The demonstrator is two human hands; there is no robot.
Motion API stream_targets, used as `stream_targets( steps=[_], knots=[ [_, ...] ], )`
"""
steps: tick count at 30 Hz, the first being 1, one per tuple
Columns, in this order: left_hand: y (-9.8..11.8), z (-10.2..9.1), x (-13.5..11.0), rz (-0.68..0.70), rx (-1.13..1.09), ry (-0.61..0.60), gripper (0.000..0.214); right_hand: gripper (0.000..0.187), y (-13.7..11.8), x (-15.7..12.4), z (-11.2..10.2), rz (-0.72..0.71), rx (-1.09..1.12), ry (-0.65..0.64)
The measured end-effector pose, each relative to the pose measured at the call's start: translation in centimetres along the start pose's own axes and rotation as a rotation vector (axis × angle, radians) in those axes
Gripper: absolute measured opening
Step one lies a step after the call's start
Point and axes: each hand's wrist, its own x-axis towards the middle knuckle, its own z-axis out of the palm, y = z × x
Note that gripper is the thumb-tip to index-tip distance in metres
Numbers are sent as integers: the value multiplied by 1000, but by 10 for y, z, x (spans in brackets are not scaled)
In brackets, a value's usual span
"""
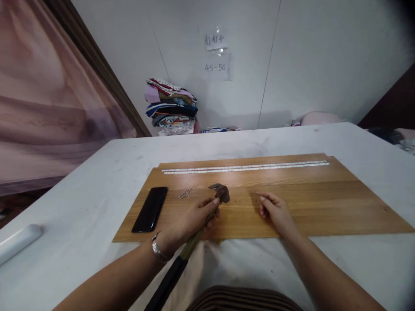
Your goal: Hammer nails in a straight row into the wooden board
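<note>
My left hand [191, 220] is wrapped round the shaft of a claw hammer [219, 192], close under its metal head, which rests on a wooden board [324, 203]. The hammer's black grip runs back toward me. My right hand [274, 210] lies on the board just right of the hammer head, fingers curled with thumb and forefinger pinched; what they pinch is too small to name. A row of small dark dots, possibly nail heads, crosses the board between hammer and right hand. A few loose nails [185, 194] lie left of the hammer head.
A black phone [150, 209] lies on the board's left end. A shiny strip [246, 167] runs along the board's far edge. The board sits on a white table [81, 207]. A white object [17, 242] lies at the table's left edge. Folded clothes [171, 108] are stacked against the wall.
</note>
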Motion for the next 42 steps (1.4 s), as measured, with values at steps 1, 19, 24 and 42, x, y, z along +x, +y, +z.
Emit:
stream_targets(
  steps=[1,19,24,42],
  knots=[
    [1,1,1,-6,8,-1,46,35,-1,-1,0,4,-3,-7],
    [0,-5,3,-69,-33,29,43,40,-3,-5,1,74,-3,-9],
    [0,-2,3,-96,39,4,42,42,-4,-5,2,77,-10,-17],
    [-4,-2,7,-90,-36,20,40,41,-2,-4,3,98,10,-5]
  ],
)
